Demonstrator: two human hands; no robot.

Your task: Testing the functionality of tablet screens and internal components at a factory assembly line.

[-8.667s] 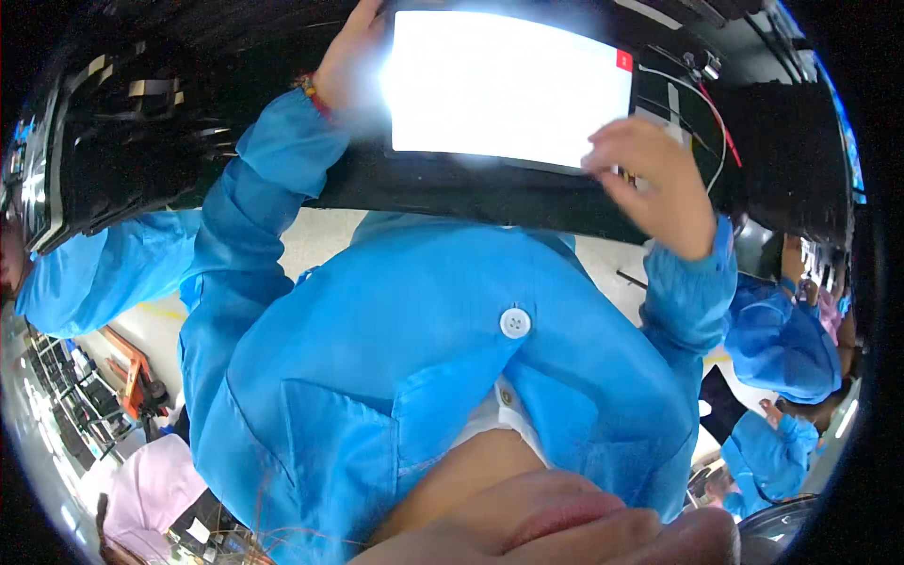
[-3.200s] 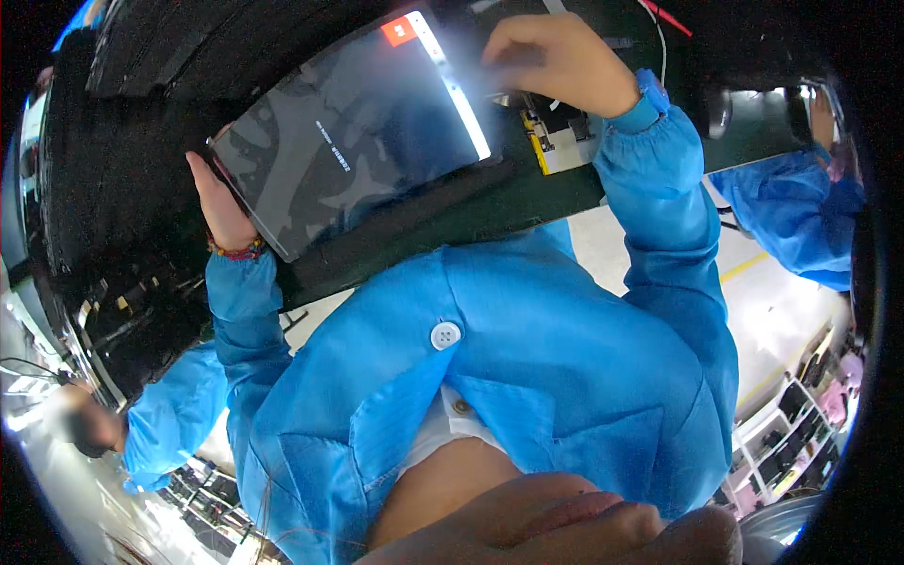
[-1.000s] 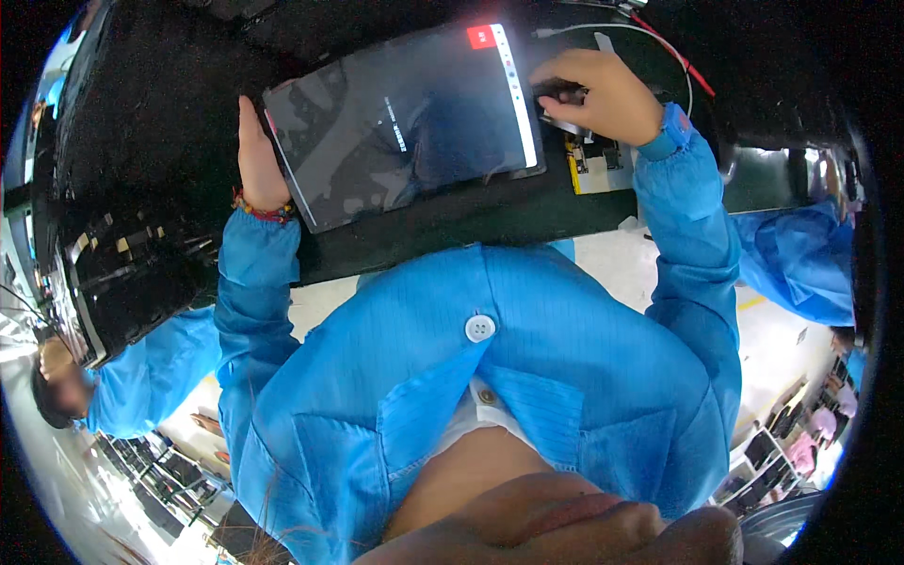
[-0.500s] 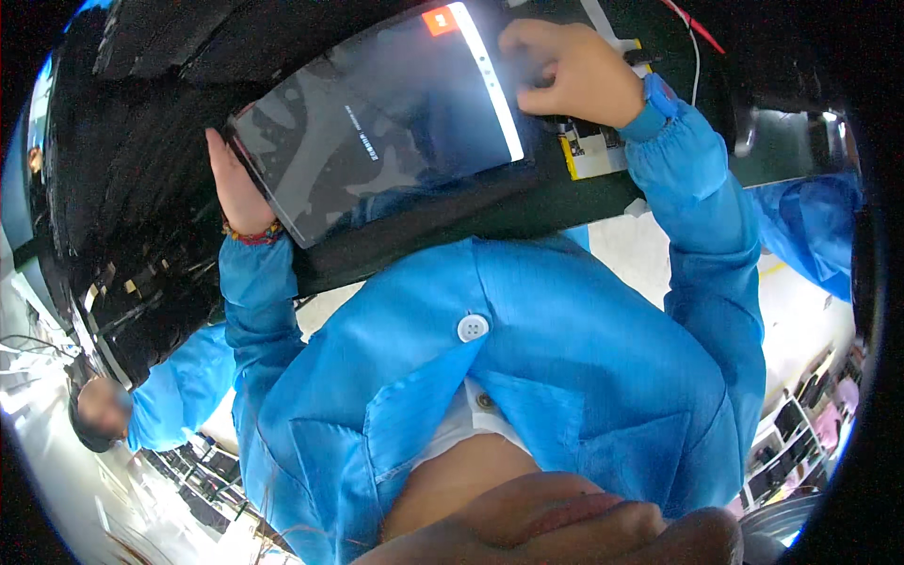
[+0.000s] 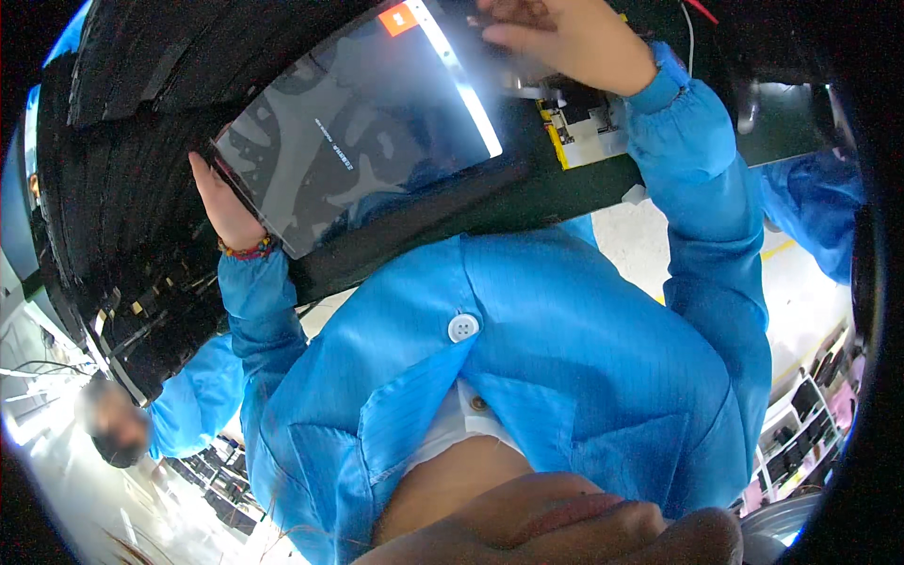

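A dark, glossy flat screen panel point(image 5: 348, 122) lies tilted on the dark bench top. An orange-red label point(image 5: 399, 19) sits at its far corner, and a bright white strip runs down its right side. My left hand point(image 5: 229, 202) is against the panel's left edge, fingers stretched out straight along it. Past the right edge of the panel, my right hand point(image 5: 565, 40) is raised with the thumb apart from the fingers. Shadow and motion blur its fingertips, and I see nothing held there. Just below it lies a white board with yellow edging point(image 5: 589, 137) and dark parts.
A red and a white cable point(image 5: 692, 38) run at the far right. Black ridged material point(image 5: 122, 169) covers the left of the bench. A co-worker in blue point(image 5: 193, 400) is at the lower left, and another blue sleeve point(image 5: 815, 212) shows at right.
My right hand has moved up and away from the panel's white strip, its fingers less curled. The panel and my left hand have shifted slightly left in view.
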